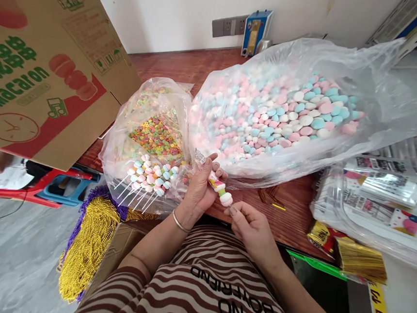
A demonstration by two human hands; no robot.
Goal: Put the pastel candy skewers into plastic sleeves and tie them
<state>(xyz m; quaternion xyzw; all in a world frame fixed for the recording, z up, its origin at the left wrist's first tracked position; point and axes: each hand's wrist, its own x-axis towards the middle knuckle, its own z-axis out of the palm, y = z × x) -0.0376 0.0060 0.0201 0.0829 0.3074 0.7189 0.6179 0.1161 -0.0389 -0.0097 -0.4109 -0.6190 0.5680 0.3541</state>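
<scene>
My left hand (201, 185) is closed around a candy skewer (219, 186) with pastel sweets on it, partly inside a small clear wrapper. My right hand (251, 224) sits just below it, fingers pinched near the white sweet at the skewer's lower end. Behind the hands lies a big clear bag of pink, blue and white marshmallow candies (288, 115). To the left a smaller clear bag of tiny multicoloured candies (157, 137) lies open, with several finished skewers (148, 178) resting on its front.
A cardboard box printed "Macaron" (44, 64) stands at the left. Stacks of printed clear wrappers (380, 196) and gold twist ties (360, 260) lie at the right. Gold and purple bead strings (89, 243) hang lower left. A wall socket and blue device (255, 31) sit at the back.
</scene>
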